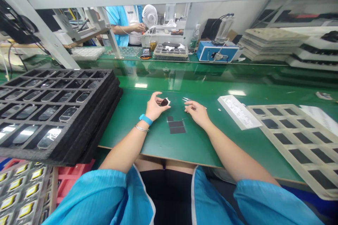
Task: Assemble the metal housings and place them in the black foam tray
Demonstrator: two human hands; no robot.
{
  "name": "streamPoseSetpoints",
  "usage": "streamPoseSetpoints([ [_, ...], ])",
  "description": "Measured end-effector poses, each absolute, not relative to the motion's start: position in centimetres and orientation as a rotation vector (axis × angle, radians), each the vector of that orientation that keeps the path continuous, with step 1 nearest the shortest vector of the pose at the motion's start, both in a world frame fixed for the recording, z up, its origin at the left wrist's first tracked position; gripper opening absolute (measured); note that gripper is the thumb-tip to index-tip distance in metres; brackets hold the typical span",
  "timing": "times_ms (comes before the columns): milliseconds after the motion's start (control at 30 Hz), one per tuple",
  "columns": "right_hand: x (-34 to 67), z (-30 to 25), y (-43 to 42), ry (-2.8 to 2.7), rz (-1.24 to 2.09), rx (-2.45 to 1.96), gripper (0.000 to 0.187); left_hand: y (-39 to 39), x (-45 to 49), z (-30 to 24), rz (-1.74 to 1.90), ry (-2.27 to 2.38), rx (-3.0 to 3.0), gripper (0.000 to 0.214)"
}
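My left hand is closed on a small rounded part with a dark face and a pale rim, like a watch case, held above the green bench. In my right hand is a pair of metal tweezers, their tips pointing left toward the part but apart from it. Flat black pads lie on the bench below and between my hands. To the right of my right hand sits a narrow white tray with many tiny white pieces in it; one tiny white piece lies beside it.
Stacked black foam trays with glassy rounded parts stand at left. A beige tray with dark recesses lies at right. Below left is a tray of yellow-topped parts. Across the bench are a blue box, a fan and another person.
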State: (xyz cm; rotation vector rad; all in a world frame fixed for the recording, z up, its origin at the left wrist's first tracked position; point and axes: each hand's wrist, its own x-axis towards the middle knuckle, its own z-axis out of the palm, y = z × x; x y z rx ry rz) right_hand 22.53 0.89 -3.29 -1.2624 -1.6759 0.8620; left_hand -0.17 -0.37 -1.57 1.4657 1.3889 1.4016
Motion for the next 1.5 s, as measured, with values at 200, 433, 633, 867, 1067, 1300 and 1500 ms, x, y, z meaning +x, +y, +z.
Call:
streamPoseSetpoints([
  [200,22.62,-3.58,1.17,-1.670,0.875,-1.244,0.027,-0.34,-0.21,-1.78,1.412,1.385,1.454,0.074],
  [433,22.81,-3.82,1.42,-1.696,0.878,-1.227,0.027,-0.33,-0.20,-1.73,1.404,1.411,1.453,0.074],
  [633,22.69,-3.66,1.33,-1.696,0.873,-1.270,0.025,-0.27,-0.25,-1.90,1.387,1.409,1.450,0.074],
  [867,22.61,-3.46,1.21,-1.703,0.866,-1.257,0.026,-0.29,-0.31,-1.95,1.387,1.399,1.455,0.075],
  [1067,22.60,-3.43,1.11,-1.699,0.868,-1.269,0.027,-0.19,-0.38,-1.86,1.400,1.385,1.439,0.075],
  [1300,22.73,-3.73,1.25,-1.715,0.850,-1.256,0.026,-0.10,-0.41,-1.89,1.409,1.386,1.442,0.076],
  [1500,22.63,-3.49,1.17,-1.717,0.866,-1.270,0.025,-0.20,-0.41,-1.87,1.410,1.389,1.435,0.076],
])
